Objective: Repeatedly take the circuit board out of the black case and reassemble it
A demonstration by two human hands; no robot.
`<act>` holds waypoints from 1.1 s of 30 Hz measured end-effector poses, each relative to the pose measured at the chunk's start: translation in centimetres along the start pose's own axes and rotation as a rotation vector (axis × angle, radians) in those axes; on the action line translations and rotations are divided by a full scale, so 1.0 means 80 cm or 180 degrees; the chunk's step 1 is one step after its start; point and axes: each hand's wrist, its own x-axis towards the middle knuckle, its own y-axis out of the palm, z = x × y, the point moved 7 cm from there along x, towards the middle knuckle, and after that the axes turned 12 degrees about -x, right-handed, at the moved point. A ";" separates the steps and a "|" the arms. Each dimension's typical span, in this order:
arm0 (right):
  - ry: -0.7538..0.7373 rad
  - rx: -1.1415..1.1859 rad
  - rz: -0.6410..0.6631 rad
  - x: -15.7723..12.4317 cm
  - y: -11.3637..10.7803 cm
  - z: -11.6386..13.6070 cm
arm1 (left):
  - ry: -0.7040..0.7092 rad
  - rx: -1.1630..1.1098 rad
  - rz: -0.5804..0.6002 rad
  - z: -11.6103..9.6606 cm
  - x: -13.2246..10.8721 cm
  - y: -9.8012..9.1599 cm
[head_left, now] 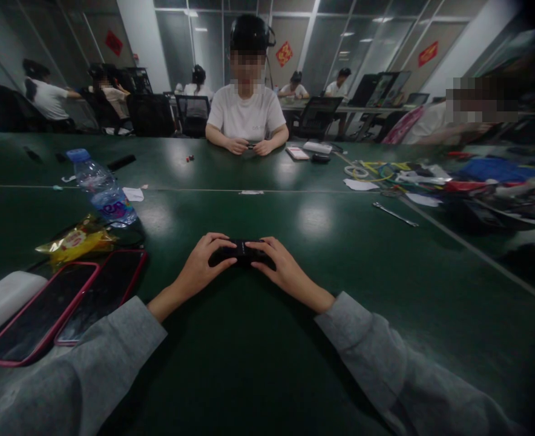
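Observation:
My left hand (201, 266) and my right hand (279, 266) meet at the middle of the dark green table (249, 363). Both curl their fingers round a small black object (242, 251) that rests on the table between them. The left fingers cover its left end, the right fingers its right end. What the object is I cannot make out. Grey sleeves cover both forearms.
Two red-cased phones (68, 306) and a white box (2, 300) lie at my left, with a yellow snack packet (77, 242) and a water bottle (104, 191) beyond. A metal tool (394, 215) and a pile of cables (385, 172) lie at the right. A person (247, 112) sits opposite.

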 end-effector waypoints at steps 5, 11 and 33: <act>-0.0014 0.0035 0.0002 -0.001 0.001 0.000 | 0.0139 0.0159 0.0070 0.002 0.000 0.004; 0.0011 0.0245 0.0013 0.001 0.000 0.002 | 0.0171 0.0048 0.0056 0.012 0.001 0.006; 0.0402 0.0599 -0.0109 -0.001 0.008 -0.022 | 0.0205 0.0139 0.0097 0.007 -0.002 0.006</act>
